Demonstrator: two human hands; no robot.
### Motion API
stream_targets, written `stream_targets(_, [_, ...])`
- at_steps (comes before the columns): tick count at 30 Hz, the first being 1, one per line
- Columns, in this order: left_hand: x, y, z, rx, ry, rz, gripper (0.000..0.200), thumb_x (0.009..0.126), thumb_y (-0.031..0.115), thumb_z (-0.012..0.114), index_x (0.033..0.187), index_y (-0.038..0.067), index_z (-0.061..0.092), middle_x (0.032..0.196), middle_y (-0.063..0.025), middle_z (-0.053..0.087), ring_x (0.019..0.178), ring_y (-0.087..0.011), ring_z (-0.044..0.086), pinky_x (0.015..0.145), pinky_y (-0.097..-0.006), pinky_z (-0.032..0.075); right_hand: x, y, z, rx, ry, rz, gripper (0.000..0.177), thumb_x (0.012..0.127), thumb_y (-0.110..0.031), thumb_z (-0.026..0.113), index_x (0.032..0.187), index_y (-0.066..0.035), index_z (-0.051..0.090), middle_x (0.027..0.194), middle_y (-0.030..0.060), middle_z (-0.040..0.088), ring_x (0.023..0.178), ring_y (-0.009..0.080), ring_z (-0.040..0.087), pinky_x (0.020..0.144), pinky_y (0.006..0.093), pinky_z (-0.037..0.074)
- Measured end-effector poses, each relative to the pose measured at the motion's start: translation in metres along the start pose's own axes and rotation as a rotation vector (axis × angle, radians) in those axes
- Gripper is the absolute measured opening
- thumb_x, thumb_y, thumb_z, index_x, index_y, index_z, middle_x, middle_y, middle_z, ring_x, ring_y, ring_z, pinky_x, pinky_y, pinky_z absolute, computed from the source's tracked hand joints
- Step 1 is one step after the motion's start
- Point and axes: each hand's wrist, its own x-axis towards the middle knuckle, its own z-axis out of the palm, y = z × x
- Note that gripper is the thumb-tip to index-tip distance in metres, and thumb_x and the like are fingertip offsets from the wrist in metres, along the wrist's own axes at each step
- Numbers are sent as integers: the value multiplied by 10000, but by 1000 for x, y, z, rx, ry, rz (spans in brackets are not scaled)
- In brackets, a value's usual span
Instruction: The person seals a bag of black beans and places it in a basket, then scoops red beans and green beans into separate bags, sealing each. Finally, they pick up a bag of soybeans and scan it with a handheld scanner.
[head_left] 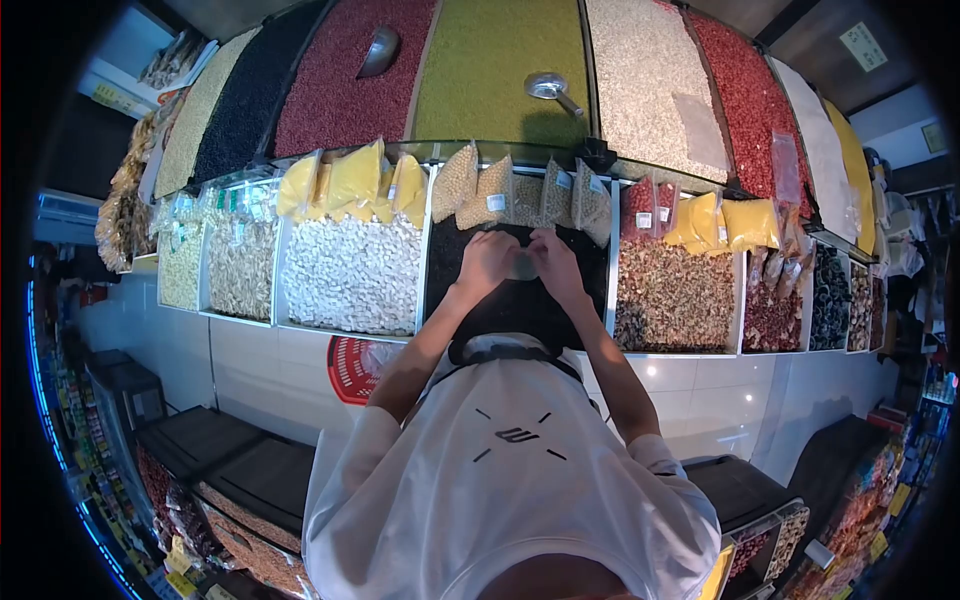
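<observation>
Over a bin of black dried goods (465, 290), my left hand (487, 260) and my right hand (553, 263) are close together with fingers bent and closed. Between them is a small, translucent piece that looks like a clear plastic bag (523, 265). Both hands grip its upper edge; what it contains, if anything, I cannot make out. Just beyond my fingers, filled bags of beige beans (494, 190) stand in a row along the back of the bin. A paler bag with a white label (592, 205) leans at the right end.
White pieces fill the bin to the left (350, 275); mixed brown pieces fill the one to the right (675, 295). Behind lie red beans (340, 90) with a metal scoop (379, 52) and green beans (490, 70) with a ladle (548, 87). A red basket (350, 370) sits below.
</observation>
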Motion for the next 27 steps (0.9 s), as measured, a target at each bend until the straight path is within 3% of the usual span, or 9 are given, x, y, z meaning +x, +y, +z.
stream_targets(9, [-3, 1, 2, -12, -4, 27, 27, 769, 66, 595, 788, 48, 604, 792, -72, 607, 757, -263, 574, 716, -359, 409, -4, 6, -1, 103, 6, 63, 283, 766, 43, 612, 1022, -27, 512, 803, 118, 607, 789, 278, 633, 703, 346, 503])
stream_targets(12, [0, 7, 3, -57, 24, 27, 24, 769, 64, 593, 784, 49, 605, 786, -70, 610, 751, -263, 576, 710, -360, 411, -5, 10, -3, 107, 31, 103, 276, 771, 37, 621, 1016, -30, 513, 822, 116, 615, 786, 254, 642, 697, 337, 505])
stream_targets(14, [0, 9, 7, -79, 46, 41, 23, 768, 64, 593, 780, 49, 604, 779, -69, 612, 746, -264, 578, 706, -362, 412, -6, 4, 1, 5, 50, 37, 290, 777, 57, 624, 1027, -22, 500, 837, 100, 620, 758, 188, 638, 696, 284, 498])
stream_targets(20, [-3, 3, 4, -124, 10, -6, 13, 755, 53, 605, 764, 46, 597, 745, -74, 612, 724, -270, 593, 674, -367, 421, -9, 6, -8, 126, 88, 101, 294, 762, 62, 626, 1016, -25, 508, 801, 96, 628, 746, 185, 640, 672, 289, 495])
stream_targets(27, [10, 12, -28, -83, -54, 188, 62, 756, 48, 580, 808, 48, 613, 798, -78, 619, 754, -265, 595, 696, -363, 443, 4, -33, -20, 119, 14, 50, 212, 741, 53, 646, 917, -17, 549, 763, 103, 597, 718, 202, 630, 647, 297, 493])
